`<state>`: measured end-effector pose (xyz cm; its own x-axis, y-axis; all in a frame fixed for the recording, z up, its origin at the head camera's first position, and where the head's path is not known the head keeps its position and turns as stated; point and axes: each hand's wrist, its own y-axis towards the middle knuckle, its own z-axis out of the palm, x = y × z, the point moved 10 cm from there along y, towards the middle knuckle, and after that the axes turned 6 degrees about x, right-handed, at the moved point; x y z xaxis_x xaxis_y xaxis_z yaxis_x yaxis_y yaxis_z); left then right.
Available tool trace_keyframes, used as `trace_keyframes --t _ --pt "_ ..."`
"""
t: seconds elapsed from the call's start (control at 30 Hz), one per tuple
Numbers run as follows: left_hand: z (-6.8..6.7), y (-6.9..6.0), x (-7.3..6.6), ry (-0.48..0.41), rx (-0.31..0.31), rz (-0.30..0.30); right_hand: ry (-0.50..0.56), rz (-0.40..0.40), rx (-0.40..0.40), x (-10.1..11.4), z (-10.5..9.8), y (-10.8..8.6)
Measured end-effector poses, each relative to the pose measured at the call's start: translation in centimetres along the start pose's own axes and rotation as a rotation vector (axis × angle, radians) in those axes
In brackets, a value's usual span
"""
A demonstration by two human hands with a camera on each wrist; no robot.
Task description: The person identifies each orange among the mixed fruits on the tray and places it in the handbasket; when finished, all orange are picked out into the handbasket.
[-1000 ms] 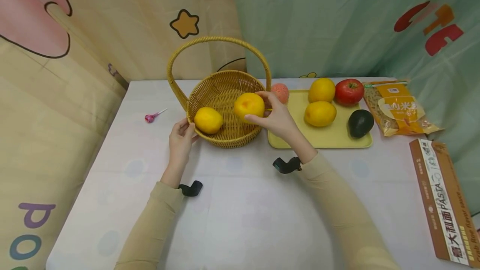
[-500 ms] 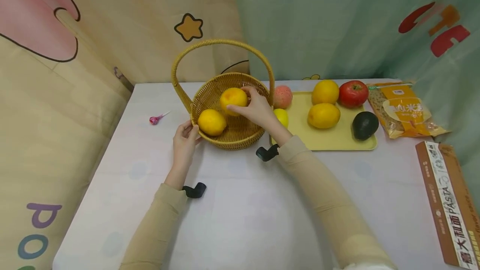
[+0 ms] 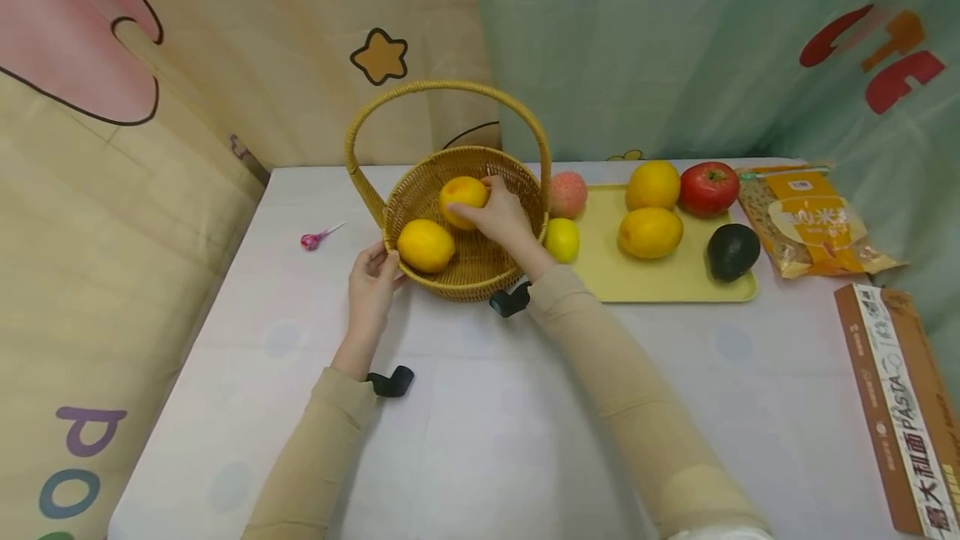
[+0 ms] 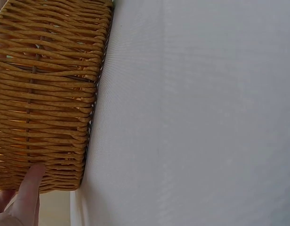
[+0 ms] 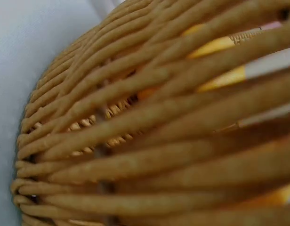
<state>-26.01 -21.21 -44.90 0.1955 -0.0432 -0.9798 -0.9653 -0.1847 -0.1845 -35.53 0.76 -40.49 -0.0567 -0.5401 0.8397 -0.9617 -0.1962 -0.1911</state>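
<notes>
A wicker basket (image 3: pixel 483 263) with a tall arched handle stands near the table's back edge. Inside it at the left lies a yellow lemon-shaped fruit (image 3: pixel 426 246). My right hand (image 3: pixel 501 215) reaches over the basket's right rim and holds a round orange-yellow fruit (image 3: pixel 460 200) between thumb and fingers, low in the basket. Whether that fruit touches the bottom I cannot tell. My left hand (image 3: pixel 371 283) grips the rim at the front left; in the left wrist view a finger (image 4: pixel 31 188) lies against the woven wall. The right wrist view is filled by the basket's weave (image 5: pixel 135 160).
Right of the basket is a yellow tray (image 3: pixel 660 286) with yellow fruits (image 3: pixel 651 232), a red apple-like fruit (image 3: pixel 708 188) and a dark avocado (image 3: pixel 732 252). Farther right lie a grain bag (image 3: pixel 817 223) and a pasta box (image 3: pixel 896 407). A lollipop (image 3: pixel 312 241) lies left.
My right hand has moved left and down into the basket with the round fruit, bringing it beside the other one. A bright yellow-green fruit at the tray's left has come into view. My left hand stays at the rim.
</notes>
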Motion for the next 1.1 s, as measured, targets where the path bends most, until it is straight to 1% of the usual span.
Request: trace_keyframes --t 0.07,0.17,0.4,0.57,0.67,0.8,0.87,1.0,1.1 --pt "-0.1 0.0 0.0 0.01 -0.003 -0.008 0.005 0.005 -0.005 0.0 0.3 0.2" --pt "-0.2 -0.1 0.1 0.027 -0.006 -0.012 0.01 0.013 0.011 -0.1 0.8 0.3" --pt "-0.1 -0.1 0.2 0.036 0.002 -0.015 -0.04 0.04 0.073 -1.0 1.7 0.6" --pt "-0.1 -0.3 0.1 0.041 -0.009 -0.011 -0.077 0.024 0.105 -0.9 1.9 0.7" --pt "-0.2 -0.4 0.0 0.036 -0.012 -0.012 -0.089 0.039 0.133 -0.9 2.1 0.7" --pt "0.0 -0.4 -0.1 0.024 -0.01 -0.008 -0.092 0.064 0.149 -1.0 1.6 0.4" --pt "0.0 -0.3 -0.1 0.018 -0.01 -0.003 -0.092 0.058 0.146 -0.8 1.2 0.1" --pt "0.0 -0.3 -0.2 0.022 -0.011 0.004 -0.081 0.013 0.122 -0.5 -0.1 -0.8" --pt "0.0 -0.3 -0.3 0.02 -0.012 0.007 -0.047 -0.048 0.093 -0.2 -1.2 -1.8"
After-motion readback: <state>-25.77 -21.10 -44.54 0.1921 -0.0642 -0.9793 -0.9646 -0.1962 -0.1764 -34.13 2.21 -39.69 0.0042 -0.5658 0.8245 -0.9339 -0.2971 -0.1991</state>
